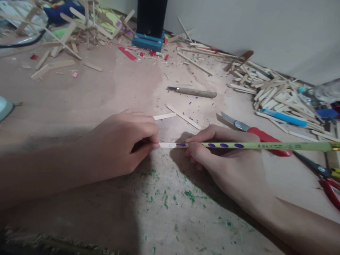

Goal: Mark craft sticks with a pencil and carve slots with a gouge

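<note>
Between thumb and forefinger, my left hand (127, 143) pinches a pale wooden craft stick (165, 145), whose free end points right. A small outline is marked near that end. My right hand (225, 152) grips a light green pencil (252, 145) with purple oval spots, held nearly level. Its tip meets the stick's right end. Just beyond my hands lie two loose craft sticks, one (183, 117) slanting and another (165, 116) partly behind my left hand. A box cutter (255, 132) with a red handle lies behind my right hand, its blade out, partly covered.
A carving tool (192, 92) with a wooden handle lies farther back. Craft sticks are heaped (278, 94) at the right, with a blue pen (285, 117) on them. Scissors (329, 184) lie at the right edge. A tangled stick structure (69, 35) stands at the back left.
</note>
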Tool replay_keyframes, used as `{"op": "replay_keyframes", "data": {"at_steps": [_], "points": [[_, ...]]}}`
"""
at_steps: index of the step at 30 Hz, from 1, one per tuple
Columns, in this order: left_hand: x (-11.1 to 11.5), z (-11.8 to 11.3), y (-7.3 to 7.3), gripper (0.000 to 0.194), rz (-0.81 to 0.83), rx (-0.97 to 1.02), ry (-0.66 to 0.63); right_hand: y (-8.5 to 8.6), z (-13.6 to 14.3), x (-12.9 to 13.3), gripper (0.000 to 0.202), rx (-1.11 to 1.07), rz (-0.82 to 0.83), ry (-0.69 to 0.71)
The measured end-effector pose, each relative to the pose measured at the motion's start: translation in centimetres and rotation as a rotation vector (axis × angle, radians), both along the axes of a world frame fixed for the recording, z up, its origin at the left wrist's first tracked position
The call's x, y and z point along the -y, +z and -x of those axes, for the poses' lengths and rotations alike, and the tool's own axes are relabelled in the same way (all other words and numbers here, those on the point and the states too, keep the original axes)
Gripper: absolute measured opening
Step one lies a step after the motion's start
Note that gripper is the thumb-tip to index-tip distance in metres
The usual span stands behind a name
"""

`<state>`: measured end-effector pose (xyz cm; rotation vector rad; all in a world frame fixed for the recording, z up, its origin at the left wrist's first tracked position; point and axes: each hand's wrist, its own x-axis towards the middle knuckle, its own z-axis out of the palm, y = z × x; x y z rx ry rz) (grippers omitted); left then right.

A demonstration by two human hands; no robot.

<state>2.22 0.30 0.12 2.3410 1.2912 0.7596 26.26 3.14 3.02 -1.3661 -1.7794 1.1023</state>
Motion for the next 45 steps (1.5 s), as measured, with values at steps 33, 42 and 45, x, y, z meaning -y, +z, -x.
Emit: {"op": "replay_keyframes", "data": {"at_steps": [33, 42, 45], "points": [[-0.02, -0.07, -0.33, 0.021, -0.035, 0.022, 0.009, 0.24, 0.11, -0.17, 0.016, 0.032, 0.019, 0.021], [0.03, 0.02, -0.20, 0.022, -0.020, 0.010, 0.007, 0.06, 0.18, 0.11, 0.015, 0.040, -0.001, 0.013], [0.03, 0.01, -0.21, 0.022, -0.020, 0.009, 0.006, 0.14, 0.20, 0.12, 0.016, 0.046, 0.005, -0.002]]}}
